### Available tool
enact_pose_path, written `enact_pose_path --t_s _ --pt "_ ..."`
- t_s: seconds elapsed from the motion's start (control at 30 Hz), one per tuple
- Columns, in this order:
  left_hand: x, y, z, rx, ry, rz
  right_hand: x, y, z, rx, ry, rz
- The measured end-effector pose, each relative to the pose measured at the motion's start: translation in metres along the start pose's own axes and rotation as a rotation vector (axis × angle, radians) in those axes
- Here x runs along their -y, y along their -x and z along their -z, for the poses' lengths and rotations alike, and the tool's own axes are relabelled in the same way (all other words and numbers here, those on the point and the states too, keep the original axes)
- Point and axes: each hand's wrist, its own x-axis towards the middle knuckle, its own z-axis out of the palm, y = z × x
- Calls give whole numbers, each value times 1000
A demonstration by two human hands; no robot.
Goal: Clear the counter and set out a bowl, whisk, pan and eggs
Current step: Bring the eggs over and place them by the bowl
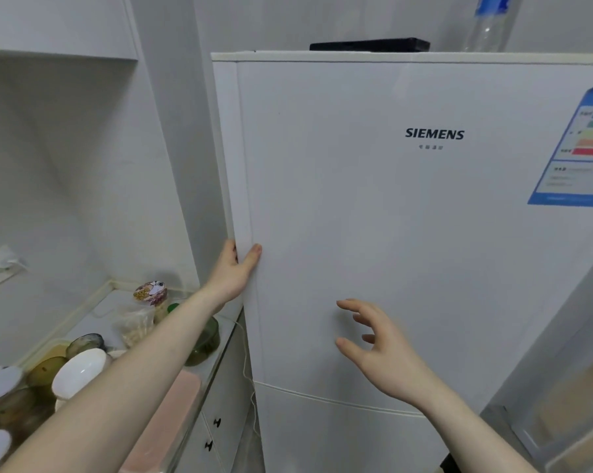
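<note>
While gripping the fridge door (373,216) edge, left hand (232,271); right hand (378,349) loose, fingers apart.

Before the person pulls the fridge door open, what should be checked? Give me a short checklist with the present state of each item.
1. Left hand grips the fridge door edge: ok.
2. Right hand free, holding nothing: ok.
3. Door swing path clear of obstacles: cannot tell.
4. Bottle on the fridge top standing stable: cannot tell.
5. White cord beside the door edge not snagged: cannot tell.
6. Eggs inside: cannot tell, door shut.
</note>
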Motion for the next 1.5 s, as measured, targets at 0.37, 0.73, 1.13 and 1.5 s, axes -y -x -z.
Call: enact_pose_path --t_s 0.37,0.73,1.13,1.5 --pt "5 15 1 -46 38 24 -9 -8 0 56 -65 66" --pt "10 73 21 19 103 -24 18 43 -30 35 -66 62" --pt "15 169 76 415 80 -173 94 139 -93 102 -190 -71" --pt "-19 222 89 672 -93 -298 135 204 -132 247 -28 -52"
